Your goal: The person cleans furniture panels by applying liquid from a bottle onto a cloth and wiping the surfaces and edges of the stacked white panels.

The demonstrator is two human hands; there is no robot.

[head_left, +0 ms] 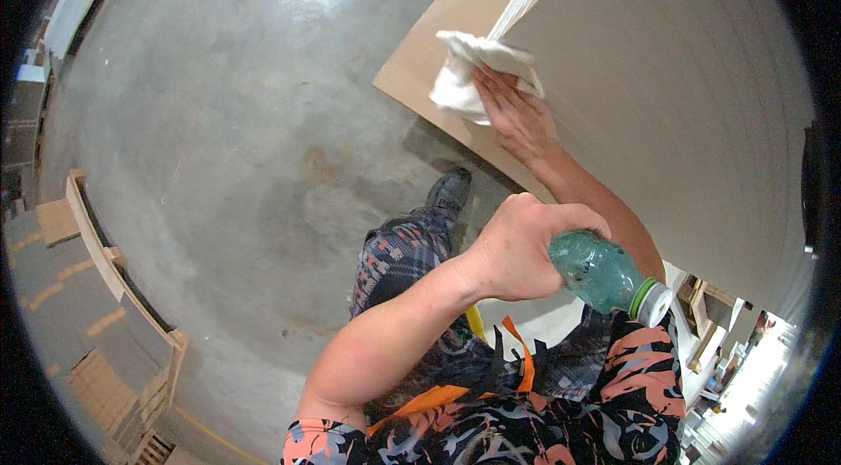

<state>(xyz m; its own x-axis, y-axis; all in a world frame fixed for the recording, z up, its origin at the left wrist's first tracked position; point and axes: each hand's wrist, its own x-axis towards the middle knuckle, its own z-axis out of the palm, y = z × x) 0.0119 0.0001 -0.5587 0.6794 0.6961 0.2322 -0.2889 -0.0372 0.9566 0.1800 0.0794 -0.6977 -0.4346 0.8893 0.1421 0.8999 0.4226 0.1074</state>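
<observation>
My left hand (519,246) is closed around a green see-through plastic bottle (596,268) with a white cap and a bright green ring. The bottle lies tilted, its cap pointing down to the right. Farther out, my right hand (519,119) holds a bunched white cloth (460,84), with the fingers stretched along it. The cloth lies against the near end of a pale, layered edge of a large grey-brown panel (666,106). Part of that edge is hidden under the cloth. Below it extends a flat brown board (438,35).
A grey concrete floor (228,141) spreads out to the left, with my shoe (449,191) beside the brown board. At the lower left stands a grey, wood-edged stack (88,316) with brown patches. Wooden pieces (705,316) show at the lower right.
</observation>
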